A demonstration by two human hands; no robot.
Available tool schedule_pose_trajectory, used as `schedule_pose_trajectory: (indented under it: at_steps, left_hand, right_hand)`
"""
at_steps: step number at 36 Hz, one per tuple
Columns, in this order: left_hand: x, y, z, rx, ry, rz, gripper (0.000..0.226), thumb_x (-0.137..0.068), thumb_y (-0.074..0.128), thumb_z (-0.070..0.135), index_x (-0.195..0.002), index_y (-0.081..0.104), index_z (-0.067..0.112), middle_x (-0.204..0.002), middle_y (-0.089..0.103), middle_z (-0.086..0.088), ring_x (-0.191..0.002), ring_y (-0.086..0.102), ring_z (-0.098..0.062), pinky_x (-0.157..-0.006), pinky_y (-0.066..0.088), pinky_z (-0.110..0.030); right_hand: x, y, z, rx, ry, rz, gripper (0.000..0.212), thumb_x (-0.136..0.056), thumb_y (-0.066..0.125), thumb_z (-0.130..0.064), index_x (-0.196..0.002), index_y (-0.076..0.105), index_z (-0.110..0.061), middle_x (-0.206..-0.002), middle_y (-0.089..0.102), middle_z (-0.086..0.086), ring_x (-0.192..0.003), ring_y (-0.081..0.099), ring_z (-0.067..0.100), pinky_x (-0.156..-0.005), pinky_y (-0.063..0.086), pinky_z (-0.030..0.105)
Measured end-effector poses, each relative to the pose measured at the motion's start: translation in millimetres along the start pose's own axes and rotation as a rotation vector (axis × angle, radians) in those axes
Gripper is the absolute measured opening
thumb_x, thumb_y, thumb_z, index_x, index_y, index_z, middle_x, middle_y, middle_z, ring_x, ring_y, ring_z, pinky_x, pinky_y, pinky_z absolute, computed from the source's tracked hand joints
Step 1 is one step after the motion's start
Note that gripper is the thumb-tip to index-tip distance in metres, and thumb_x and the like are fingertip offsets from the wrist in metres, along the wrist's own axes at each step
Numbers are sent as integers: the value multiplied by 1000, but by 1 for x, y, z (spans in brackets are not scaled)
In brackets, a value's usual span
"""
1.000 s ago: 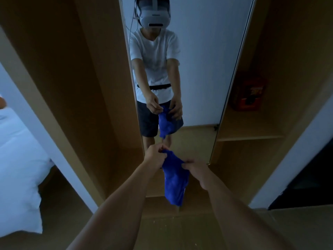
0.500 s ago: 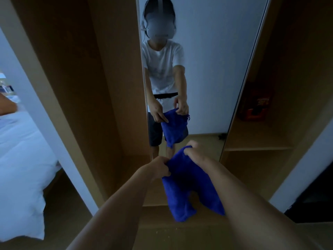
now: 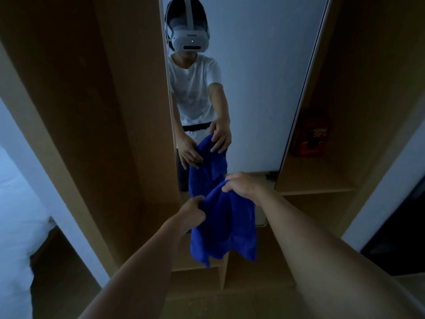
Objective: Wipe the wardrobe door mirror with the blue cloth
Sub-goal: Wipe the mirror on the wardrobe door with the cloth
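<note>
Head view shows you've raised the blue terry cloth (image 3: 224, 224) toward the tall wardrobe door mirror (image 3: 257, 93) at twelve o'clock, spreading it wider, left hand (image 3: 192, 209) gripping one edge and right hand (image 3: 241, 184) pinching the other, glass not yet touched.

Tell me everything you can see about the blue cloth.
The cloth is deep blue and looks soft and plush, like a towel. It hangs bunched in folds, not spread flat, with two lower ends drooping side by side. The left hand grips its upper left edge; the right hand holds its top, a little higher. It hangs in front of the lower part of the mirror; whether it touches the glass cannot be told. Its reflection shows in the mirror just above it.
</note>
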State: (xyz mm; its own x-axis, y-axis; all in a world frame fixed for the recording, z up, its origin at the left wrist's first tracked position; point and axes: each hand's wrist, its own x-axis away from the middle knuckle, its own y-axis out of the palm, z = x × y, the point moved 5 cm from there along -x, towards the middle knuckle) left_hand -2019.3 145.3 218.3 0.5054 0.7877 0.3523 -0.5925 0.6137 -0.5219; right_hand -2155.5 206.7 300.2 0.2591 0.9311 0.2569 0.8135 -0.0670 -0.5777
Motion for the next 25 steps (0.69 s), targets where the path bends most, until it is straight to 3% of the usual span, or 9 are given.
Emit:
schedule_pose_trajectory:
  at_steps: [2,5,7,9,11,16,18,21,25]
  left_hand:
    - [-3,-1,2,-14,35,13,53,-75,42,-12,-106,44,31,-113,44,1,-102,50,-21,-85,47,-35]
    - [-3,-7,1,-134,49,217,44,-77,53,1,-111,41,26,-112,46,-1,-104,50,-24,-90,48,-42]
    - [2,-12,-1,-146,-4,400,36,-83,63,21,-112,42,19,-106,51,-1,-97,55,-22,-80,51,-38]
    - [8,-10,-4,-123,-64,458,33,-87,59,40,-105,51,13,-91,58,0,-79,59,-17,-64,50,-33]
    - [7,2,-8,-35,-152,349,46,-92,47,50,-99,59,7,-90,63,-6,-73,59,-18,-68,52,-37]
    - [10,41,-7,793,-236,-137,74,-87,23,72,-109,59,11,-124,59,-16,-102,60,-26,-94,45,-41]
    - [9,44,-12,878,-253,-226,99,-71,15,88,-119,58,12,-125,58,-17,-115,54,-31,-110,29,-50]
    - [9,42,-13,974,-229,-369,118,-59,15,95,-131,51,9,-134,53,-16,-127,45,-34,-114,18,-53]
    - [15,39,-7,932,-191,-438,105,-63,39,89,-133,49,11,-136,51,-11,-128,45,-31,-112,26,-49]
  right_hand:
    - [1,-3,5,-130,95,-27,5,-83,55,-15,-85,53,-11,-101,57,11,-87,53,22,-63,34,31]
    - [4,-4,15,-295,220,-55,23,-80,57,-20,-101,59,-9,-112,62,14,-97,56,27,-77,40,35]
    - [7,-5,19,-381,252,-58,26,-79,59,-20,-102,61,-9,-110,63,12,-99,56,27,-83,40,37]
    - [8,-5,22,-482,260,-60,28,-79,59,-20,-104,61,-9,-110,63,12,-102,56,27,-82,40,37]
    - [9,-3,23,-586,237,-72,34,-78,58,-17,-110,62,-7,-112,64,13,-106,57,29,-87,41,40]
    - [11,6,16,-827,128,-124,39,-82,50,-7,-120,60,-7,-117,62,14,-107,56,30,-83,44,38]
    - [12,7,15,-868,103,-143,40,-85,49,-4,-124,58,-7,-122,60,16,-109,55,31,-81,45,38]
    - [12,5,20,-895,81,-146,42,-88,48,-2,-130,54,-6,-128,55,19,-117,52,34,-86,45,40]
    - [14,0,26,-920,71,-154,42,-91,45,0,-132,51,-7,-131,54,20,-118,51,34,-91,44,41]
